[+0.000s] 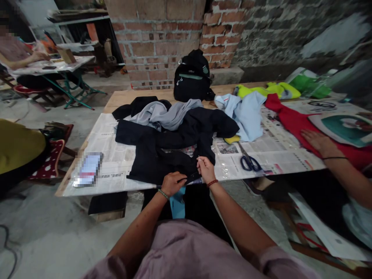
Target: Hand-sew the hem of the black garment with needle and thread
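Observation:
A black garment (pixel 152 162) is spread over the newspaper-covered table right in front of me, its lower edge at the table's front edge. My left hand (pixel 173 183) is closed on that lower edge, pinching the cloth. Just to the right and slightly higher, my right hand (pixel 206 169) is in a pinch over the same garment; what lies between its fingertips is too small to make out. Behind the black cloth lies a bunched grey garment (pixel 165 114). Scissors with dark handles (pixel 249 162) rest to the right of my right hand.
A phone (pixel 88 169) lies at the table's left. At the back stands a black backpack (pixel 191 79). Rightward are a light blue garment (pixel 250 116) and red cloth (pixel 290 120), where another person's hand (pixel 315 141) rests beside an iron (pixel 344 126).

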The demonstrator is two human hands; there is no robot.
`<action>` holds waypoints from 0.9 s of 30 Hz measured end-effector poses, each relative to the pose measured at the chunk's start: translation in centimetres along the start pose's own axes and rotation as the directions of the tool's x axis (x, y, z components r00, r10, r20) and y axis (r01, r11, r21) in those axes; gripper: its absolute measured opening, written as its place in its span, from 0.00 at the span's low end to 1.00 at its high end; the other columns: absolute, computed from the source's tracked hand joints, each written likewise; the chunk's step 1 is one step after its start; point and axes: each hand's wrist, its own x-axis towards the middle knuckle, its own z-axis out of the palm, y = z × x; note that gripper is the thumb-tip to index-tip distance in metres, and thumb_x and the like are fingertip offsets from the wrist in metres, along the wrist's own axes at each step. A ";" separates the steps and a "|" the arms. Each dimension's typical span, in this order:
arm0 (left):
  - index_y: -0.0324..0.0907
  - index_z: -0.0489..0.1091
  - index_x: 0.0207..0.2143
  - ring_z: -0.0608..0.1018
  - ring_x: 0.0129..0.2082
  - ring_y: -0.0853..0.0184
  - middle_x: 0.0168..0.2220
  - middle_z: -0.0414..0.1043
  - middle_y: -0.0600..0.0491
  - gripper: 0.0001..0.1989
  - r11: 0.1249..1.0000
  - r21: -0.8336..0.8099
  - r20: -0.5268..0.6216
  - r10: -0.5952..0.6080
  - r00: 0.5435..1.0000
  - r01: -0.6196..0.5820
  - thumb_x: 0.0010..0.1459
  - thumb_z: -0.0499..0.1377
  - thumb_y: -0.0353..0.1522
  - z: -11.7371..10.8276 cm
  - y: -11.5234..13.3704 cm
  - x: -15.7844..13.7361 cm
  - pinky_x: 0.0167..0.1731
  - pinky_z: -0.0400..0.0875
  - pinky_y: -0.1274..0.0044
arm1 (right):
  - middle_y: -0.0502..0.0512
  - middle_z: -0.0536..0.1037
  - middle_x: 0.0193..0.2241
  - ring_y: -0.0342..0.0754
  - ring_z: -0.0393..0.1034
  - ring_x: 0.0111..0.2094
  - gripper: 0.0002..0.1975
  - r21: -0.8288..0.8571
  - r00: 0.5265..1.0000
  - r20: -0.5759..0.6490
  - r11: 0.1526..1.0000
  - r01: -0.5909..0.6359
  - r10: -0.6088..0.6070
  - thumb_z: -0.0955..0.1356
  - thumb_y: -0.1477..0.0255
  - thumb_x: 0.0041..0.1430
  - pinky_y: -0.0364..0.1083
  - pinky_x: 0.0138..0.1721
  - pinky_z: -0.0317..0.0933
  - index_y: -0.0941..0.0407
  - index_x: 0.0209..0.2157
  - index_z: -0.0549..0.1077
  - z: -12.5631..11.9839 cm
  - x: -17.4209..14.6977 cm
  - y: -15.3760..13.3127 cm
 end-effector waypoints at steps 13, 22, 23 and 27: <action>0.42 0.71 0.30 0.70 0.29 0.74 0.28 0.67 0.55 0.06 0.995 -0.096 -0.019 0.024 1.000 -0.026 0.54 0.55 0.33 -0.5 -0.1 0.3 0.31 0.64 0.82 | 0.50 0.73 0.27 0.41 0.66 0.26 0.14 -0.310 0.951 0.273 0.922 0.230 -0.145 0.60 0.64 0.55 0.40 0.29 0.60 0.55 0.36 0.72 -0.6 -0.6 -0.6; 0.41 0.72 0.29 0.70 0.28 0.74 0.26 0.67 0.55 0.07 0.994 -0.112 -0.016 0.011 1.000 -0.013 0.53 0.55 0.33 -0.5 -0.1 0.2 0.29 0.63 0.82 | 0.52 0.75 0.35 0.44 0.68 0.37 0.13 -0.361 0.913 0.385 0.888 0.286 -0.137 0.60 0.66 0.55 0.44 0.41 0.60 0.56 0.36 0.72 -1.2 -0.3 -1.8; 0.42 0.72 0.30 0.70 0.27 0.74 0.26 0.67 0.55 0.07 0.993 -0.115 -0.018 0.013 1.000 -0.015 0.53 0.55 0.33 -0.5 -0.2 0.2 0.29 0.63 0.82 | 0.52 0.75 0.35 0.44 0.68 0.37 0.13 -0.372 0.903 0.406 0.877 0.303 -0.140 0.60 0.66 0.55 0.44 0.40 0.60 0.56 0.37 0.72 -1.3 -0.2 -1.9; 0.42 0.72 0.32 0.70 0.28 0.74 0.27 0.69 0.55 0.08 0.994 -0.108 -0.032 0.016 0.999 -0.019 0.54 0.55 0.33 -0.4 -0.2 0.2 0.29 0.64 0.82 | 0.52 0.74 0.32 0.41 0.67 0.29 0.14 -0.380 0.861 0.493 0.859 0.342 -0.125 0.58 0.69 0.56 0.40 0.30 0.61 0.56 0.40 0.70 -1.6 0.0 -2.4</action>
